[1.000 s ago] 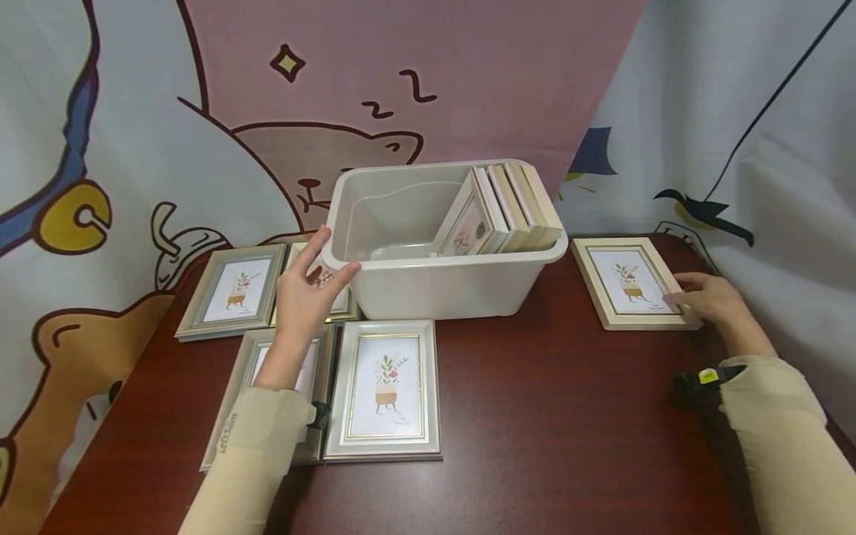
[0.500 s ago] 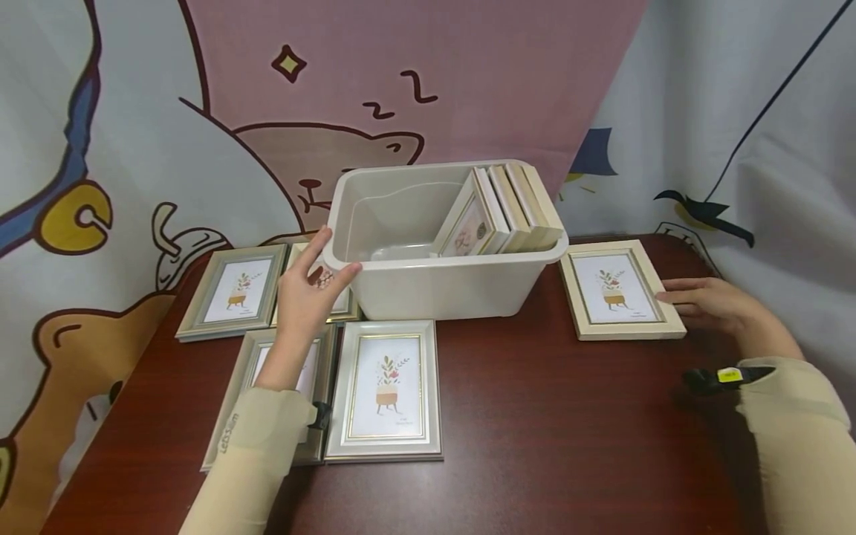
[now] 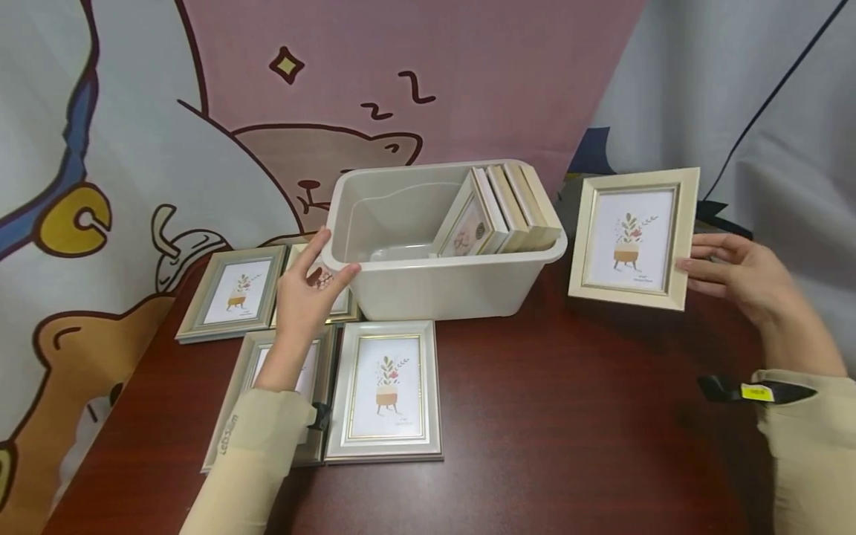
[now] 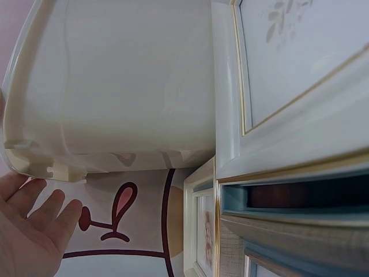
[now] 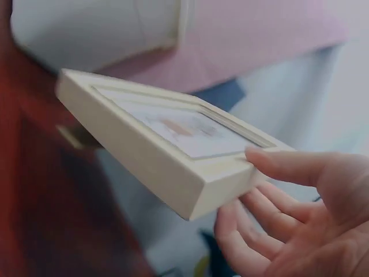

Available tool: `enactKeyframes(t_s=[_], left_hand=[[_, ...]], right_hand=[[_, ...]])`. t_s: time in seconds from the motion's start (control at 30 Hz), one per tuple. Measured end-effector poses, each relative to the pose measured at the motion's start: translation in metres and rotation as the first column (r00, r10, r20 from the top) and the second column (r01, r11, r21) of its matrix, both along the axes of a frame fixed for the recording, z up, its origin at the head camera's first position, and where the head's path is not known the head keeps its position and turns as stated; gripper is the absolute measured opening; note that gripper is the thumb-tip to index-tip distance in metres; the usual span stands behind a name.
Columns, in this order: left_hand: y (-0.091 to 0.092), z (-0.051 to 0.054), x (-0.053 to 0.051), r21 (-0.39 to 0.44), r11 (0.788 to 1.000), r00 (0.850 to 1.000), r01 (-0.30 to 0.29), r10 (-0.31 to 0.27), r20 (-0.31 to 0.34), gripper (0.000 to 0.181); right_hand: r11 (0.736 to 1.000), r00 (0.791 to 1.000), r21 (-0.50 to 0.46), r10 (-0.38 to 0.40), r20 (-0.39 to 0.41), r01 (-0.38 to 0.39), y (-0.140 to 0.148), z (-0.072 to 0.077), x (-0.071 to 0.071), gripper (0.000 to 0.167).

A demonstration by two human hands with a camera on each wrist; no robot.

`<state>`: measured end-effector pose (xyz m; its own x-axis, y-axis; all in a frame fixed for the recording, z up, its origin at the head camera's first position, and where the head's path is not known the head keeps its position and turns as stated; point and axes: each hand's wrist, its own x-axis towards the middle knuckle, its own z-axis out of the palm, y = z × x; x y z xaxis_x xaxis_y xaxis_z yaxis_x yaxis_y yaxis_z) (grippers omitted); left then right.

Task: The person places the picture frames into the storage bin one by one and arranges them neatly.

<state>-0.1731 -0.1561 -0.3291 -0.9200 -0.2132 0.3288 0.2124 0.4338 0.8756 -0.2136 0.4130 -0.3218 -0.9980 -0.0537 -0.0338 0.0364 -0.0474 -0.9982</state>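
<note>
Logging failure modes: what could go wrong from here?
The right hand pinches the cream frame by one edge, so it could tilt or slip. If it goes into the white bin, it might knock the frames standing inside.

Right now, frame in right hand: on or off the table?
Off: the right hand holds the frame up, thumb on top, fingers beneath, clear of the table.

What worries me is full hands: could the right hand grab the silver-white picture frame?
Probably not: the right hand pinches the cream picture frame, though the silver-white picture frame lies uncovered.
</note>
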Motion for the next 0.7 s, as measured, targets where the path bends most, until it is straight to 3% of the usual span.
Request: enactKeyframes(t_s=[0.1,0.23,0.3,0.6,0.7], left_hand=[[0.000,0.000,0.000,0.002,1.000,1.000,0.004,-0.004,-0.002,0.068],[0.000,-0.001,0.000,0.002,1.000,1.000,0.005,-0.005,-0.007,0.069],[0.000,-0.001,0.000,-0.001,1.000,1.000,0.005,-0.005,-0.007,0.069],[0.000,0.001,0.001,0.020,1.000,1.000,0.012,-0.012,-0.002,0.070],[0.000,0.001,0.001,0.025,1.000,1.000,0.014,-0.014,0.001,0.070]], right_hand=[[0.991,0.988,-0.079,-0.113,-0.101,0.105,-0.017,0.017,0.010,0.039],[0.962,0.965,-0.210,-0.210,-0.159,0.175,-0.036,0.039,0.021,0.038],[0.952,0.948,-0.228,-0.249,-0.197,0.203,-0.045,0.048,0.026,0.038],[0.900,0.850,-0.407,-0.333,-0.409,0.157,-0.084,0.080,0.045,0.049],[0.873,0.822,-0.468,-0.362,-0.440,0.134,-0.098,0.087,0.047,0.049]])
